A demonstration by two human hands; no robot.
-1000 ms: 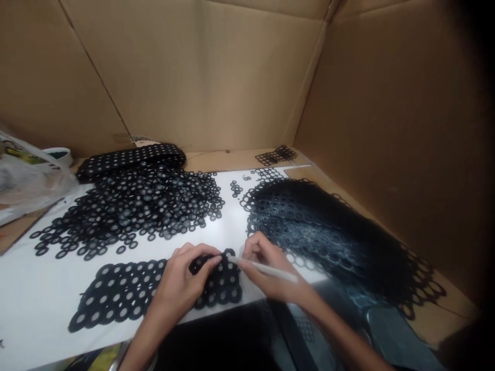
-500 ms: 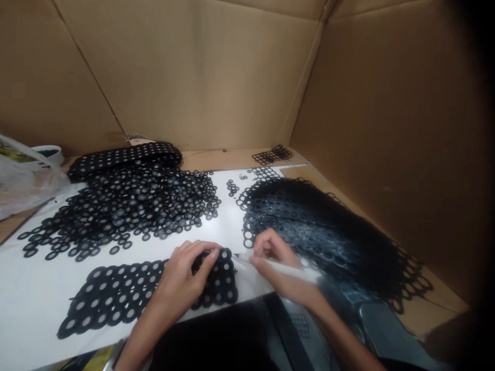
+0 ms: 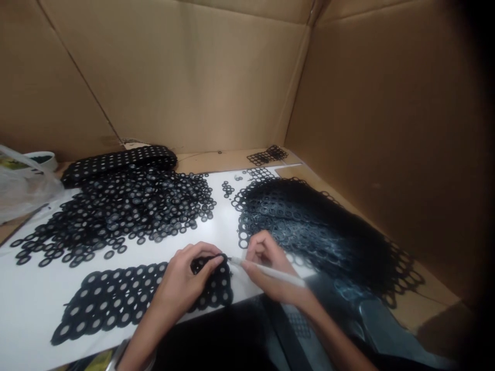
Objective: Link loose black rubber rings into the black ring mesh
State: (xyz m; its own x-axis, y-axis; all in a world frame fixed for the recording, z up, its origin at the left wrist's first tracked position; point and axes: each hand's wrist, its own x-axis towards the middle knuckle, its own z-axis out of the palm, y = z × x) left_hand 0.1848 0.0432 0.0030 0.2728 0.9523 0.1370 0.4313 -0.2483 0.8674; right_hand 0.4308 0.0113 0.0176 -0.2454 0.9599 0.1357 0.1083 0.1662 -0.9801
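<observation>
A black strip of joined rings with pale round centres [image 3: 89, 308] lies across the near side of a white board [image 3: 23, 309]. My left hand [image 3: 183, 278] rests over its right part, thumb and fingers pinching the upper edge near the right corner. A slim white pen-like tool [image 3: 284, 276] is gripped between the thumb and fingers of my right hand [image 3: 273, 268]. Its thin dark tip points left and reaches the strip's corner beside my left thumb; whether it touches is too small to tell. Part of the strip is hidden under my left hand.
Loose black rings with pale centres [image 3: 127, 206] are heaped at left, before a folded dotted strip [image 3: 119, 159]. Black ring netting [image 3: 309, 226] piles up at right. A plastic bag [image 3: 27, 190] and white tub [image 3: 44, 159] stand far left. Cardboard walls [image 3: 185, 77] enclose the table.
The view has shifted slightly. My right hand has brought the tool's tip a little left, closer to the strip's corner. My left hand keeps its pinch on the strip.
</observation>
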